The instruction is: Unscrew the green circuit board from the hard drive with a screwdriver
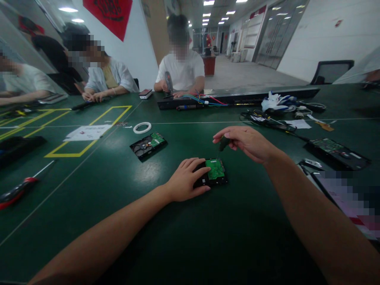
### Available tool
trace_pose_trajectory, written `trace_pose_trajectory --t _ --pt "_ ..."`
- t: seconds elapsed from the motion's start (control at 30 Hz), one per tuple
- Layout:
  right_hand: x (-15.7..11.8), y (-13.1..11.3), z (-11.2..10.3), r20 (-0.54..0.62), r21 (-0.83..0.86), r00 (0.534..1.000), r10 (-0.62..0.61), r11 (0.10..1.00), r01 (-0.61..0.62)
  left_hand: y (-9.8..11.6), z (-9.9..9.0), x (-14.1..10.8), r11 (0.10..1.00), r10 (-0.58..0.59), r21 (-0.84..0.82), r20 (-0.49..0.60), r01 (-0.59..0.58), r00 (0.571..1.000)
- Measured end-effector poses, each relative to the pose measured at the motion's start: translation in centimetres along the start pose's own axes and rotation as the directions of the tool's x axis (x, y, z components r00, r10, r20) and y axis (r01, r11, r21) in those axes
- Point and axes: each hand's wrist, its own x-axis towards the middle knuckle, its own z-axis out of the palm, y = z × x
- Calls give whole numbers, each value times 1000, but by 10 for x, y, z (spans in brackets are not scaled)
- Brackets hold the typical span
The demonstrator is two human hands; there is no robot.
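A hard drive (216, 170) lies on the green table with its green circuit board facing up. My left hand (187, 179) rests over the drive's left part, fingers spread across its top and thumb along the near edge. Above the far right of the board, my right hand (245, 141) grips a screwdriver (225, 143) by its dark handle. The thin shaft points down to the board's far edge; whether the tip sits in a screw is too small to tell. Another hard drive (148, 145) lies farther off to the left, beside a white ring-shaped roll (142, 128).
A red-and-black screwdriver (22, 190) lies at the left, near a paper sheet (87, 133). Another drive (337, 153), cables (267, 120) and white gloves (276, 102) are at the right. A long black housing (237, 99) with wires spans the far side, where several people sit.
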Motion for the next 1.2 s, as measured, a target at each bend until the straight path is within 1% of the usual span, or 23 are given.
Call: trace_pose_trajectory --t 0.13,0.3,0.47,0.77,1.0,1.2 --pt "-1 -1 0 8 1 1000 5 1000 -5 0 -1 0 1000 -2 -4 3 2 1000" --pt "-2 -3 4 -40 49 999 30 998 -28 1 0 0 1000 -4 -7 -2 4 1000" --pt "-3 -4 6 -33 84 998 59 995 -56 1 0 1 1000 -1 -10 -3 1 1000" --pt "-2 -2 5 -108 162 989 99 984 -80 0 0 0 1000 -9 -15 4 9 1000" --pt "-1 -3 5 -72 127 992 103 987 -94 1 0 0 1000 -2 -26 -11 2 1000" --pt "-1 -2 7 -63 174 989 131 978 -119 0 0 0 1000 -1 -13 -6 1 1000"
